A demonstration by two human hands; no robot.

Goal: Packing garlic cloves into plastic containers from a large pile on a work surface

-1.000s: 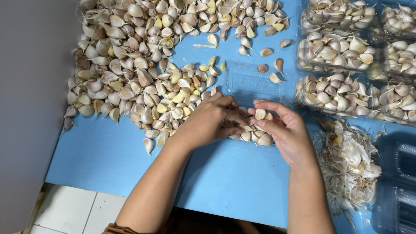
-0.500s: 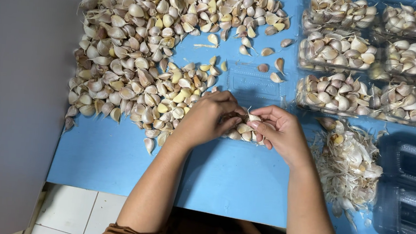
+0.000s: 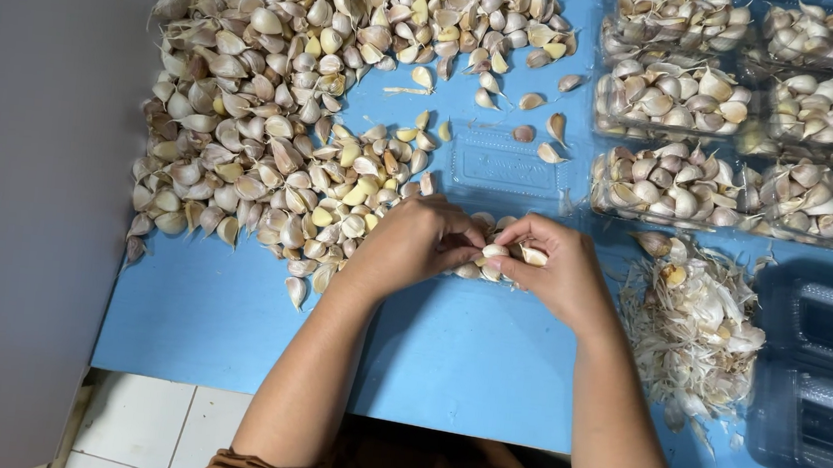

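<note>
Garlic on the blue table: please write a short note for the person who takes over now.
Left hand and right hand meet over a small cluster of pale garlic cloves, fingers pinching one.
Large heap of loose unpeeled cloves lies to the left on the blue table.
Done: filled clear plastic trays far right; dry skins pile.
Left: the heap; empty clear trays.

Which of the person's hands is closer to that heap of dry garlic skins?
Right. The right hand sits just beside the heap of garlic skins, which lies on its outer side. The left hand is farther off, with the right hand between it and the heap.
</note>
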